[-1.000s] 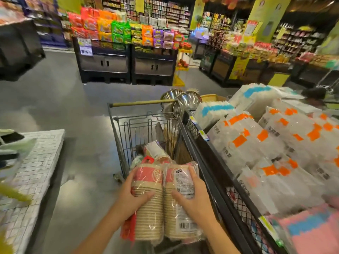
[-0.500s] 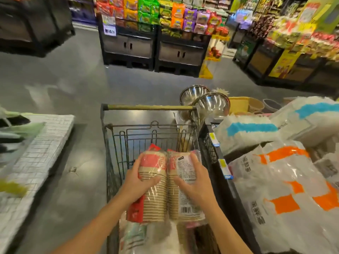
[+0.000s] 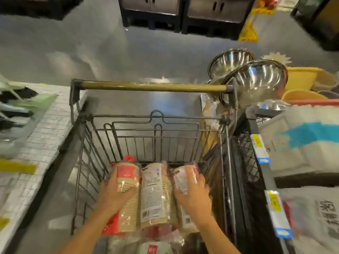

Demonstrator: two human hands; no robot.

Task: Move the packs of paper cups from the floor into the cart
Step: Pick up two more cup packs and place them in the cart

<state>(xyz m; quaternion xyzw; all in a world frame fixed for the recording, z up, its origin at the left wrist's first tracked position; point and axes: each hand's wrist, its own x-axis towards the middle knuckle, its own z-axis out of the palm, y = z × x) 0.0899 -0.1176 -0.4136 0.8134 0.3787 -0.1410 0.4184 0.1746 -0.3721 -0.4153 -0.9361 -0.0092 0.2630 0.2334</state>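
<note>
Deep inside the wire shopping cart [image 3: 152,88] I hold plastic-wrapped paper cups side by side. My left hand [image 3: 113,195] grips the left stack with the red top [image 3: 126,173]. The middle stack [image 3: 156,195], with a white printed label, sits between my hands. My right hand [image 3: 192,197] wraps over the right stack [image 3: 183,176]. Whether these stacks form one pack or two I cannot tell. More wrapped goods [image 3: 152,248] lie under them at the cart's near end.
A dark wire shelf [image 3: 256,162] presses against the cart's right side, loaded with white bags [image 3: 302,143]. Steel bowls [image 3: 255,79] and yellow basins [image 3: 300,77] stand past it. A low white-tiled platform [image 3: 36,153] flanks the left. Dark cabinets [image 3: 183,13] stand across the grey floor.
My hands have lowered the cups from above the cart down into its basket. My view has tilted downward. A third stack now shows under my right hand.
</note>
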